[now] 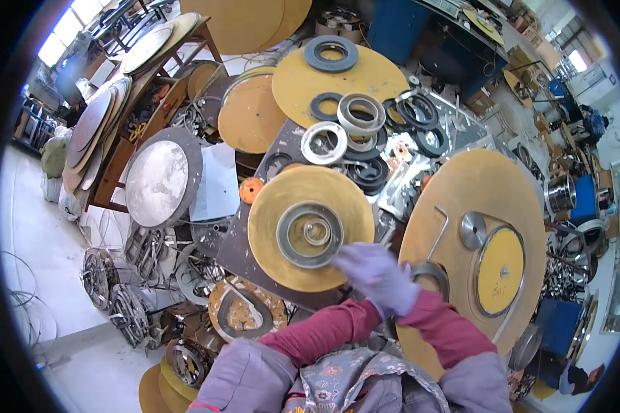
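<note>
A round tan disc (272,230) lies on the dark work table in front of me. On it sits a grey ring (286,249), with a small clear ring-shaped piece (316,232) at its middle. My right hand (386,279), in a pale lavender glove, reaches leftward to the grey ring's lower right edge; its fingers are smeared by motion. The left forearm in its maroon sleeve (327,330) crosses beneath the right wrist. That hand is mostly hidden there. Just right of the hands, a dark grey ring (434,277) rests against a large tan disc (420,237).
The large disc carries a bent metal rod (439,234), a small steel disc (472,230) and a yellow round plate (501,272). Several rings, including a white ring (324,143), crowd the table's far side. An orange spool (251,191) stands left; metal frames (127,310) lie on the floor.
</note>
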The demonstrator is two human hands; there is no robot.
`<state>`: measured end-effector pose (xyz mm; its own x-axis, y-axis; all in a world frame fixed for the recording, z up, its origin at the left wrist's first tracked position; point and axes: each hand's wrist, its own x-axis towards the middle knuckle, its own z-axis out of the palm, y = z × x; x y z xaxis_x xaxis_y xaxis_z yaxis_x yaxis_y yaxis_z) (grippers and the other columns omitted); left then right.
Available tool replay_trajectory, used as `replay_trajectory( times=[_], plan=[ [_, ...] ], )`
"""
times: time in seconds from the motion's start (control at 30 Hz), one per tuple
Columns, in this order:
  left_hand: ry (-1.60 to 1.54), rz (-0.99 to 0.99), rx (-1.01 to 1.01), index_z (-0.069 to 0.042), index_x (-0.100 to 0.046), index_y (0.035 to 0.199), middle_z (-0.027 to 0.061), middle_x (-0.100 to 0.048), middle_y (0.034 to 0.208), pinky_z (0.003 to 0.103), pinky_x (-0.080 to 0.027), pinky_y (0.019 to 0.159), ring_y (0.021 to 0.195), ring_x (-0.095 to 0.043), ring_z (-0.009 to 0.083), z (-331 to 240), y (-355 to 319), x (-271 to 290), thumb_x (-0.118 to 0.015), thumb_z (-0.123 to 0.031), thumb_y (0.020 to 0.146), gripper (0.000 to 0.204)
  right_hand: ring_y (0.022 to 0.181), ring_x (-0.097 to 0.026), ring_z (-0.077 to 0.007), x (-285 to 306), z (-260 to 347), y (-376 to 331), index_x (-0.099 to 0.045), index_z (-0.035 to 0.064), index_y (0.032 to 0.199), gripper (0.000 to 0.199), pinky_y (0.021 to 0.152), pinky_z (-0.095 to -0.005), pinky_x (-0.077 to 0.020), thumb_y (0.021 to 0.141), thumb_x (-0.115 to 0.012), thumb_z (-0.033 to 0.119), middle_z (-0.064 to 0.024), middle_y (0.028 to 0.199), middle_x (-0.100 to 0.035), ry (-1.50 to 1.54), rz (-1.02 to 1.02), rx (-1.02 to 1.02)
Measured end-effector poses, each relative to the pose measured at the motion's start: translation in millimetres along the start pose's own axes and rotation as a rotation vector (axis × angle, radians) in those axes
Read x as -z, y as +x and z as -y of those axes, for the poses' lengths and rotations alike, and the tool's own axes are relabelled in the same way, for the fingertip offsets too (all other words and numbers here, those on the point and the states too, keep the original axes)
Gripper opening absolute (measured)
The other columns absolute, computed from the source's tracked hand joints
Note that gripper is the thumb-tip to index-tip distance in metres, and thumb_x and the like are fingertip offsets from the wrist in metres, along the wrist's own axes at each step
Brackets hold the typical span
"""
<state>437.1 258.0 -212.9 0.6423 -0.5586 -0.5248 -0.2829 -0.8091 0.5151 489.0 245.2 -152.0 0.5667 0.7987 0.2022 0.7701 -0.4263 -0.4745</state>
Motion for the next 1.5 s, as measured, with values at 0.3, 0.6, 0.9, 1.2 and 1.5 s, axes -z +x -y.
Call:
replay_trajectory(
  times=[0.3,0.6,0.9,1.2,1.5],
  plan=[
    [-0.055,-0.009,-0.109,-0.003,-0.037,0.135,0.0117,-0.064,0.092,0.046,-0.052,0.054,0.076,-0.067,0.0272,12,14,-14,-0.055,-0.027,0.084,0.059,0.097,-0.053,-0.0258,-20,-11,81,-0.056,0.01,0.117,0.041,0.079,-0.0387,-0.0451,0.076,-0.055,0.014,-0.0073,0.1,-0.053,-0.29,0.108,0.306],
    [-0.154,-0.193,-0.042,0.001,-0.046,0.13,0.0103,-0.064,0.085,0.044,-0.051,0.049,0.067,-0.067,0.0256,17,18,-16,-0.059,-0.023,0.08,0.057,0.103,-0.053,-0.0243,-2,-147,179,-0.056,0.0126,0.117,0.04,0.085,-0.0384,-0.0422,0.077,-0.056,0.009,-0.0061,0.111,-0.057,-0.734,0.173,-0.167],
    [0.004,-0.115,-0.165,-0.003,-0.041,0.132,0.0079,-0.065,0.087,0.04,-0.05,0.046,0.068,-0.067,0.0216,18,23,-24,-0.056,-0.014,0.082,0.053,0.096,-0.057,-0.0253,-44,-169,148,-0.054,0.0098,0.12,0.045,0.082,-0.036,-0.0465,0.076,-0.06,0.009,-0.0091,0.106,-0.062,-0.379,-0.028,-0.027],
    [-0.212,-0.234,-0.033,-0.008,-0.046,0.12,0.0155,-0.065,0.083,0.045,-0.051,0.059,0.069,-0.066,0.0327,17,17,-12,-0.061,-0.031,0.082,0.047,0.095,-0.057,-0.0309,52,-27,-122,-0.063,0.0085,0.113,0.044,0.084,-0.04,-0.0477,0.07,-0.066,0.002,-0.0095,0.109,-0.062,-0.214,-0.214,-0.55],
    [-0.12,-0.29,-0.055,-0.006,-0.036,0.137,0.0173,-0.064,0.089,0.045,-0.049,0.067,0.077,-0.064,0.0342,8,5,-9,-0.056,-0.025,0.088,0.056,0.098,-0.055,-0.0322,-21,28,-236,-0.061,0.0046,0.099,0.028,0.084,-0.0393,-0.0474,0.071,-0.06,0.003,-0.0108,0.108,-0.058,-0.096,-0.157,-0.853]
  ],
)
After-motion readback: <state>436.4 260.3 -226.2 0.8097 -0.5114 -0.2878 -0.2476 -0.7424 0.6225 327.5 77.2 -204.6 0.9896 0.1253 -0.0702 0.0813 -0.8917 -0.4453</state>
